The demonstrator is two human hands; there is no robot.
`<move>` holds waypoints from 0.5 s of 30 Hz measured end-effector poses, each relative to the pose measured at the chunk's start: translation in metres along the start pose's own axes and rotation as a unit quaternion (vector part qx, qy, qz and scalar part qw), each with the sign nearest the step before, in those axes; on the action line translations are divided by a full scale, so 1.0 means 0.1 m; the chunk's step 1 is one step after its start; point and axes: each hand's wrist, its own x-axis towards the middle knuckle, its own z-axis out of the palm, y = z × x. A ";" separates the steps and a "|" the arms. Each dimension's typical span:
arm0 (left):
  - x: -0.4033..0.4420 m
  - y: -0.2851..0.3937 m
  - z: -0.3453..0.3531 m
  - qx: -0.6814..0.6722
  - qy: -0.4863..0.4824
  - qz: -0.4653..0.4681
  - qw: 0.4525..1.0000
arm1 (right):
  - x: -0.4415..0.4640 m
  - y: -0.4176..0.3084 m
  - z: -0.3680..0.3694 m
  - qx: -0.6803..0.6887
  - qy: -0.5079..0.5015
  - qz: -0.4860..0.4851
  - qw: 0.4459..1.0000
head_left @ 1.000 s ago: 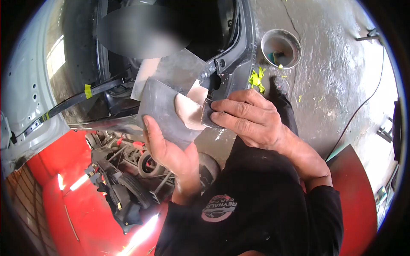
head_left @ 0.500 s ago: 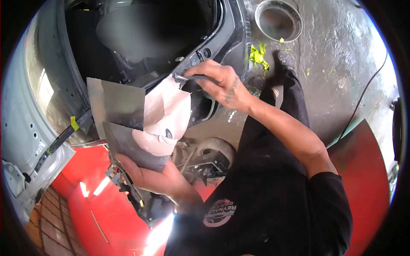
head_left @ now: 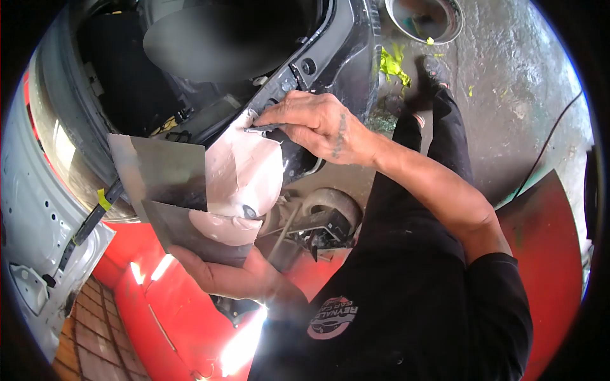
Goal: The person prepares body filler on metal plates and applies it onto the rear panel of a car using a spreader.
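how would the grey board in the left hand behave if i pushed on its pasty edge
The grey board would probably stay stiff: it looks flat and unbent in the left hand. It's likely light, as it seems thin. The pale pink paste could make that edge slippery.

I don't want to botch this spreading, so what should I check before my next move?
1. Spreader gripped in right hand: ok.
2. Board supported by left hand: ok.
3. Paste available on the board: ok.
4. Pink coat under the spreader even: not ok, ridges show.
5. Floor tidy: not ok, yellow scraps lie near a shoe.
6. Paste soft enough: cannot tell.
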 end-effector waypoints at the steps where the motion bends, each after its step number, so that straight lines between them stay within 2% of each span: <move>1: 0.00 0.00 0.00 0.028 -0.005 0.002 1.000 | 0.01 -0.02 -0.02 0.012 -0.010 0.021 1.000; 3: -0.01 0.01 0.00 0.085 -0.017 0.005 0.996 | 0.01 -0.04 -0.07 0.037 -0.029 0.063 0.997; 6: -0.01 0.03 0.10 0.050 -0.002 -0.022 0.998 | 0.01 0.01 -0.03 0.134 -0.010 0.095 0.986; 9: -0.03 0.04 0.18 0.074 -0.011 -0.007 0.997 | 0.00 0.01 -0.10 0.211 -0.041 0.151 0.965; 12: -0.01 0.04 0.20 -0.019 -0.012 -0.009 1.000 | -0.07 0.05 -0.11 0.264 -0.047 0.230 0.936; 15: -0.01 0.03 0.25 -0.025 -0.020 -0.011 0.999 | -0.18 0.06 -0.20 0.265 -0.063 0.204 0.940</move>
